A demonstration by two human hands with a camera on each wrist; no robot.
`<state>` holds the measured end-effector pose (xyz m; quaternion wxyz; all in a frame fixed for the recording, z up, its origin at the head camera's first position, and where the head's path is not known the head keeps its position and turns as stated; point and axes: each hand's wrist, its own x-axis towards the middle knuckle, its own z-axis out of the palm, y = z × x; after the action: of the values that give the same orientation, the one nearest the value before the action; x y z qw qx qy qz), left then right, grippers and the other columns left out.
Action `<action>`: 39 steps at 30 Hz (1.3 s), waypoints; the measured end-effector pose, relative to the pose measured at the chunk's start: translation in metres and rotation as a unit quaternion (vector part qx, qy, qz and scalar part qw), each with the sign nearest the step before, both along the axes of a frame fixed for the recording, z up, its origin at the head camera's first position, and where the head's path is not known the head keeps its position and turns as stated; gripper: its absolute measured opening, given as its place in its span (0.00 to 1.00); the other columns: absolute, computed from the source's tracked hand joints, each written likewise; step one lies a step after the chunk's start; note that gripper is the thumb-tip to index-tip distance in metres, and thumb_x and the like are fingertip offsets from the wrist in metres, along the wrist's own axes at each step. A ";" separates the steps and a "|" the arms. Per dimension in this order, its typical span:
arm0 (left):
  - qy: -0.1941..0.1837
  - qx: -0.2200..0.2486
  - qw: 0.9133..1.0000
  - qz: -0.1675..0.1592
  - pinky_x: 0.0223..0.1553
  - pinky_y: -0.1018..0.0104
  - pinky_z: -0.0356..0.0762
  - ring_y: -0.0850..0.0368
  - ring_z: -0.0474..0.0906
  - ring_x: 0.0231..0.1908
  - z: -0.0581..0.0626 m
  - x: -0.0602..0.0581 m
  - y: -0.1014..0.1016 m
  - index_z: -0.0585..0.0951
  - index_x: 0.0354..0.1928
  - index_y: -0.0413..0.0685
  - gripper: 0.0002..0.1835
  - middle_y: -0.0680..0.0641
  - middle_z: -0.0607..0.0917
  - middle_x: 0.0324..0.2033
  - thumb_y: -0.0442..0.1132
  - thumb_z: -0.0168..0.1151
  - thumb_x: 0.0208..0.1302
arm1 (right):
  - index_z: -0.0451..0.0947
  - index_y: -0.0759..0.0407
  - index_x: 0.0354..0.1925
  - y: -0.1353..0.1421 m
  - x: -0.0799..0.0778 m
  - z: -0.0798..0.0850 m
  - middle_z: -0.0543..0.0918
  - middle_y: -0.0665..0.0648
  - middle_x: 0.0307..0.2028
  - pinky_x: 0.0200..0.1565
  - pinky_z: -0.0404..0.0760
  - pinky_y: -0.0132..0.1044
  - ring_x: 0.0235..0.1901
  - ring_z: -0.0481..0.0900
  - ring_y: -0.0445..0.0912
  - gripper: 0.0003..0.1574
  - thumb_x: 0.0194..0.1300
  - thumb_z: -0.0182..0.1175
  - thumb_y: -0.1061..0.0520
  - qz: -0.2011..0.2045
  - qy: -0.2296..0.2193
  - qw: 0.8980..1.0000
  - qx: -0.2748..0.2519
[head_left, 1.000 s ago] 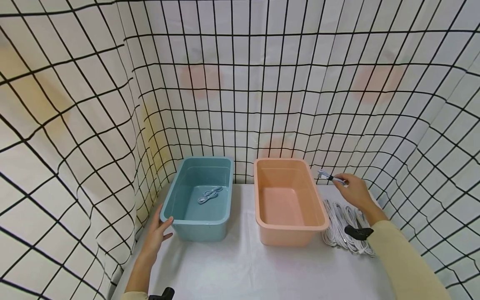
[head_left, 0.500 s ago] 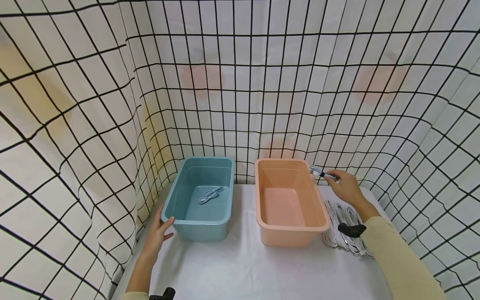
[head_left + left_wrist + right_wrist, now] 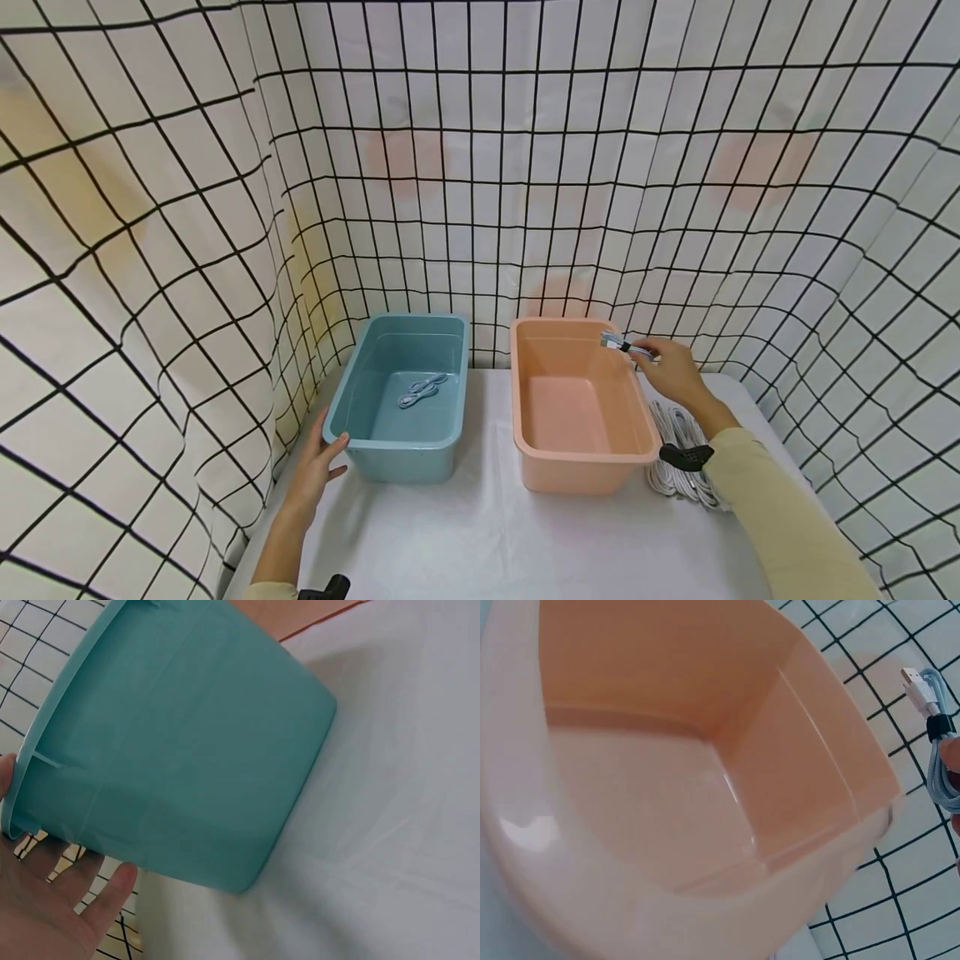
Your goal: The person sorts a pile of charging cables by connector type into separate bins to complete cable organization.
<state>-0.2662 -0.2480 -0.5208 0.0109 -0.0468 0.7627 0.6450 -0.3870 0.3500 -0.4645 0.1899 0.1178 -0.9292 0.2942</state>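
My left hand grips the near corner of the teal tub. White cables right of the peach tub look unplaced — one blue cable lies inside the teal tub. My right hand pinches a USB cable near the peach tub's right rim.

The table before you is covered with a white cloth bearing faint creases. Resting directly on it, from your left to your right, are a blue tub, upright; an orange tub, also upright, with cloth showing between the two; and a pile of white cables, looped and just beside the orange tub. Part of the pile is hidden from you.
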 end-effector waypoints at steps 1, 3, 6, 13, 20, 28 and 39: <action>0.000 0.001 1.000 0.000 0.63 0.31 0.66 0.33 0.46 0.77 0.000 0.000 0.000 0.39 0.84 0.59 0.43 0.37 0.43 0.81 0.49 0.53 0.81 | 0.84 0.65 0.53 -0.001 -0.001 0.000 0.86 0.66 0.47 0.44 0.79 0.60 0.46 0.81 0.62 0.16 0.77 0.60 0.55 0.004 0.000 1.000 0.002; -0.001 0.002 1.000 0.001 0.63 0.31 0.66 0.33 0.46 0.77 0.001 0.001 0.000 0.39 0.84 0.59 0.43 0.37 0.44 0.81 0.49 0.53 0.81 | 0.83 0.65 0.54 -0.005 -0.003 0.001 0.85 0.66 0.47 0.44 0.79 0.60 0.46 0.81 0.62 0.17 0.78 0.59 0.55 0.014 -0.002 1.000 0.004; -0.002 0.004 1.000 0.004 0.63 0.31 0.66 0.33 0.46 0.77 0.001 0.001 0.000 0.40 0.84 0.59 0.43 0.37 0.44 0.81 0.49 0.53 0.81 | 0.83 0.66 0.56 -0.010 -0.008 0.003 0.85 0.66 0.47 0.43 0.78 0.59 0.45 0.80 0.61 0.18 0.78 0.59 0.54 0.024 -0.002 1.000 0.008; -0.002 0.008 1.000 0.003 0.64 0.31 0.66 0.32 0.45 0.77 0.002 0.001 0.000 0.39 0.84 0.56 0.43 0.36 0.43 0.81 0.49 0.53 0.81 | 0.84 0.64 0.53 -0.035 -0.016 0.010 0.85 0.63 0.44 0.39 0.76 0.52 0.42 0.79 0.57 0.16 0.77 0.61 0.55 0.047 -0.010 0.999 -0.008; -0.003 0.009 1.000 0.004 0.64 0.31 0.66 0.32 0.45 0.77 0.000 0.001 0.000 0.39 0.84 0.58 0.44 0.37 0.43 0.81 0.49 0.54 0.81 | 0.86 0.62 0.50 -0.069 -0.027 0.016 0.83 0.56 0.35 0.31 0.70 0.43 0.28 0.72 0.49 0.13 0.76 0.62 0.55 0.067 -0.011 0.998 -0.017; -0.006 0.011 1.000 0.002 0.64 0.32 0.66 0.32 0.44 0.77 -0.004 -0.003 -0.001 0.37 0.84 0.58 0.44 0.36 0.41 0.81 0.49 0.54 0.81 | 0.87 0.59 0.51 -0.106 -0.039 0.021 0.86 0.55 0.38 0.33 0.73 0.43 0.29 0.74 0.48 0.12 0.75 0.63 0.55 0.094 -0.004 0.995 -0.013; 0.001 0.009 1.000 0.003 0.64 0.32 0.67 0.33 0.45 0.77 -0.003 -0.001 -0.001 0.39 0.84 0.61 0.43 0.37 0.42 0.81 0.50 0.53 0.81 | 0.80 0.41 0.66 -0.139 -0.047 0.025 0.72 0.56 0.27 0.25 0.65 0.37 0.17 0.63 0.44 0.22 0.80 0.55 0.53 0.169 -0.083 0.981 -0.053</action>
<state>-0.2675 -0.2490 -0.5240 0.0083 -0.0484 0.7568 0.6518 -0.4339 0.2109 -0.4399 0.0656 0.2386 -0.8916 0.3794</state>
